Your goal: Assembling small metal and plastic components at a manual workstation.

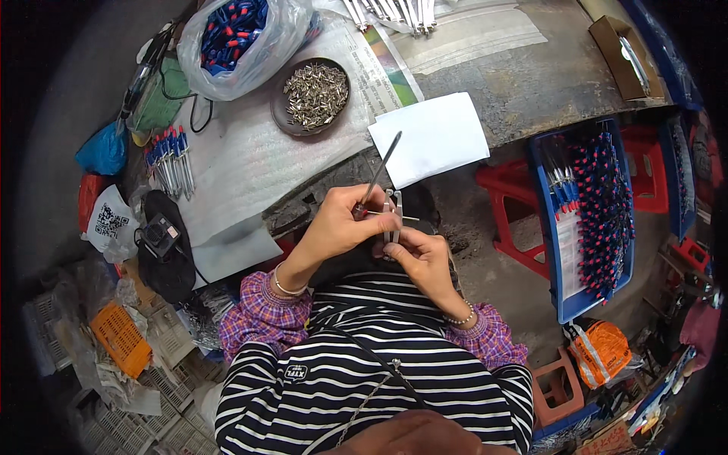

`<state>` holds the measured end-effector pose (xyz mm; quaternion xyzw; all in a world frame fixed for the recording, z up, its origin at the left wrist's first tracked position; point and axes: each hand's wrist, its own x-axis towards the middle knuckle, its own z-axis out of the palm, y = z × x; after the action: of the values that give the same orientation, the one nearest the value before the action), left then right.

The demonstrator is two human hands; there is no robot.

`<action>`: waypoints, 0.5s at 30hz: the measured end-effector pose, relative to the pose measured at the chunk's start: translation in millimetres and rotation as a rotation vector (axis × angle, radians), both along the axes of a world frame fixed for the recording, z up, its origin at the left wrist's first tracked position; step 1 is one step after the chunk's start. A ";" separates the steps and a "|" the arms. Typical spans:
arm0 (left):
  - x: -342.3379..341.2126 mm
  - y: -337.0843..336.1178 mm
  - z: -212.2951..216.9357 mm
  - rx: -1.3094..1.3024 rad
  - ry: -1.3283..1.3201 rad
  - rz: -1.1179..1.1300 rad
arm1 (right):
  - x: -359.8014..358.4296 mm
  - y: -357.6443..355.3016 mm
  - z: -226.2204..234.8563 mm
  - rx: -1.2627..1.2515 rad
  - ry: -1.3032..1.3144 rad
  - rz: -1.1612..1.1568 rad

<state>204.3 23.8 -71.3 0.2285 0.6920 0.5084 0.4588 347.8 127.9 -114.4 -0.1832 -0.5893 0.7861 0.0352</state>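
Near the bench edge, in front of my body, my hands are close together. My left hand (337, 227) is closed round a thin dark rod-shaped tool (385, 163), which slants up and to the right. A small red part shows at its lower end. My left thumb and finger also reach the silver metal piece (393, 203), which has two upright prongs. My right hand (426, 262) pinches that piece from below and from the right. A thin pale rod crosses behind the prongs. Fingers hide the piece's lower end.
Small metal pins fill a dark bowl (276, 114) beside a clear bag (284, 34) of blue-and-red parts. White paper (432, 140) lies at the bench edge. Blue-handled tools (178, 163) lie left. Right, a blue tray (557, 284) of similar tools rests over red stools (504, 178).
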 end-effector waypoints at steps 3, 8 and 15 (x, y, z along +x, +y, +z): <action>1.6 1.0 -0.4 -0.001 0.048 0.041 | -1.4 -1.7 0.5 -0.095 -0.002 -0.038; 0.6 4.8 5.9 0.024 0.055 0.055 | -1.7 -0.8 0.1 -0.235 0.000 -0.039; -2.4 3.1 6.7 -0.056 -0.153 -0.008 | 1.0 1.4 -1.6 -0.165 -0.021 0.019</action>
<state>201.9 26.9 -64.6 0.1790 0.6680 0.5029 0.5185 348.8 129.3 -116.0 -0.1879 -0.5245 0.8304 0.0064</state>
